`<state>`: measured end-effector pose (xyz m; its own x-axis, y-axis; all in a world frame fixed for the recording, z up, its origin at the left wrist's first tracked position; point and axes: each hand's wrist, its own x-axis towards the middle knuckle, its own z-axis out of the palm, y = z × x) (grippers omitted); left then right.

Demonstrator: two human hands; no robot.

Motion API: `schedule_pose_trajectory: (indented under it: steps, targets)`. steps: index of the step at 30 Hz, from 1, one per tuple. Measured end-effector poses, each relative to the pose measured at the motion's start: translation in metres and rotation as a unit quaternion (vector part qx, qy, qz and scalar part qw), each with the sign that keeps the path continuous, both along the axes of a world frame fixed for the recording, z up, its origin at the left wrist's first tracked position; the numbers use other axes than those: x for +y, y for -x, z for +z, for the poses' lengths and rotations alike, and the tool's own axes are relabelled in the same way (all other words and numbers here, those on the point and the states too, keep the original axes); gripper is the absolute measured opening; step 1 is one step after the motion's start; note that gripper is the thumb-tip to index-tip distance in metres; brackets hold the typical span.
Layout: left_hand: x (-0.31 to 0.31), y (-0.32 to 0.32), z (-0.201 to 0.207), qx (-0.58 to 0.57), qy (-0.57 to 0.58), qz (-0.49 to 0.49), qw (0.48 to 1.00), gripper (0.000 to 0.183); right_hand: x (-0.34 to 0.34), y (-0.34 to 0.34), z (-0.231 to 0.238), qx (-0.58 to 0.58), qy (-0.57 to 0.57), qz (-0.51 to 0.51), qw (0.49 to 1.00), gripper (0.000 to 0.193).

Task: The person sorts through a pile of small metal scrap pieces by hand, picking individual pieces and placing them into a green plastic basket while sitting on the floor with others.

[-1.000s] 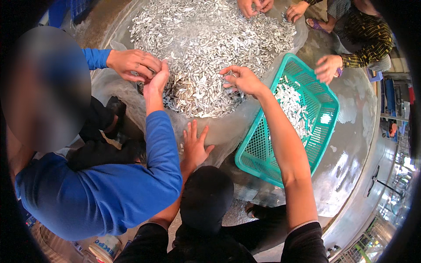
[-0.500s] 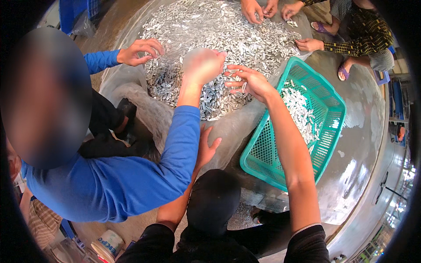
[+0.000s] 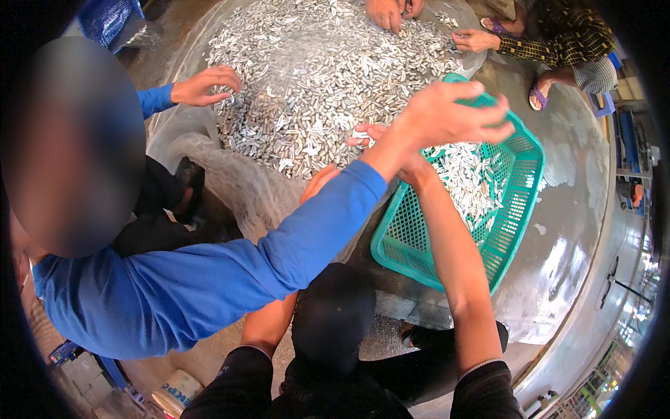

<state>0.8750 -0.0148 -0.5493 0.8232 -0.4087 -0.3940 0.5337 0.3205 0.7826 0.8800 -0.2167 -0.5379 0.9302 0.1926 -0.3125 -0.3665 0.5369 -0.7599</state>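
Observation:
My left hand is at the near edge of a spread heap of small, long, pale grey and white pieces. A co-worker's blue sleeve crosses in front and hides most of it; the fingers that show are stretched out and hold nothing I can see. Farther right, my right hand reaches over the heap with fingers extended and apart. A pale piece shows between them; whether it is gripped I cannot tell. The co-worker's blurred hand covers part of my right hand and hangs over a green plastic basket holding similar white pieces.
Clear plastic sheeting lies under the heap. The co-worker's other hand rests at the heap's left side. Another person's hands and a patterned sleeve are at the far side. Wet floor lies right of the basket.
The co-worker's blue-sleeved arm has swung right, from above the heap to over the basket. It now covers more of both my hands. My right hand has shifted slightly down and left in view.

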Motion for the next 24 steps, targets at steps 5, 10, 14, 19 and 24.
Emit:
schedule_pose_trajectory:
  steps: [5, 10, 14, 19, 24]
  targets:
    - [-0.020, -0.013, 0.000, 0.060, 0.103, 0.002, 0.993, 0.034, 0.004, 0.005, 0.033, 0.105, 0.136, 0.033, 0.985, 0.030]
    - [-0.030, -0.013, -0.005, 0.074, 0.125, -0.009, 0.989, 0.029, -0.001, 0.014, 0.025, 0.059, 0.135, 0.082, 0.986, 0.027]
    - [-0.029, -0.013, -0.003, 0.091, 0.135, 0.023, 0.986, 0.024, 0.002, 0.017, 0.035, 0.052, 0.199, 0.105, 0.973, 0.027]
    - [-0.028, -0.008, -0.006, 0.112, 0.110, 0.039, 0.987, 0.029, 0.015, 0.024, 0.030, -0.001, 0.247, 0.059, 0.967, 0.031]
    - [-0.031, -0.008, -0.006, 0.100, 0.037, 0.048, 0.993, 0.031, 0.016, 0.025, 0.011, 0.004, 0.291, 0.053, 0.955, 0.032]
